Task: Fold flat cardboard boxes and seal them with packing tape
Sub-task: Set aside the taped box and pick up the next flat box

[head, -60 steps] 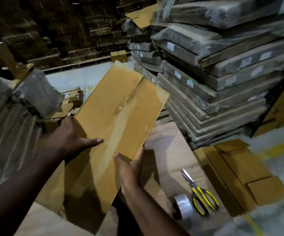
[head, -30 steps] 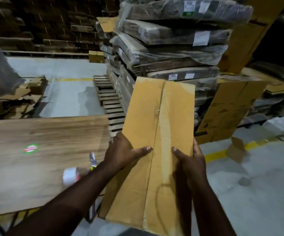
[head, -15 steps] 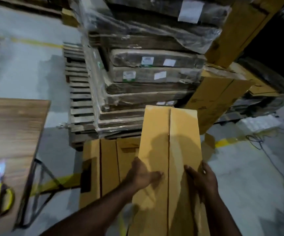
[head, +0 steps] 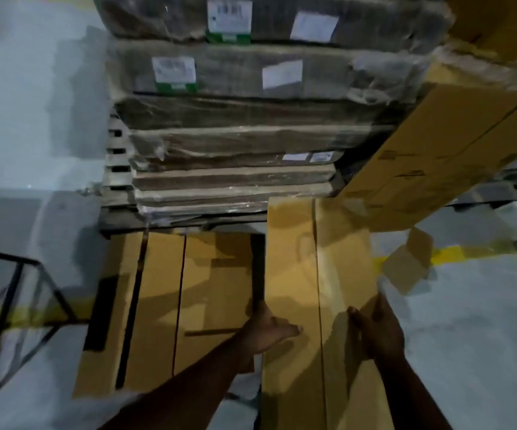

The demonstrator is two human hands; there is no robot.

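Grey concrete floor (head: 27,125) spreads around me, dimly lit, with a yellow painted line (head: 449,254) crossing at right. In the upper middle of the frame stands a wooden pallet (head: 116,178) stacked with plastic-wrapped bundles (head: 251,141) bearing white labels. A black metal frame (head: 18,305) sits at lower left.

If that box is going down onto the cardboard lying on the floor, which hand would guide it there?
Probably the left hand. It grips the box on the edge nearest the cardboard on the floor. The right hand holds the far edge.
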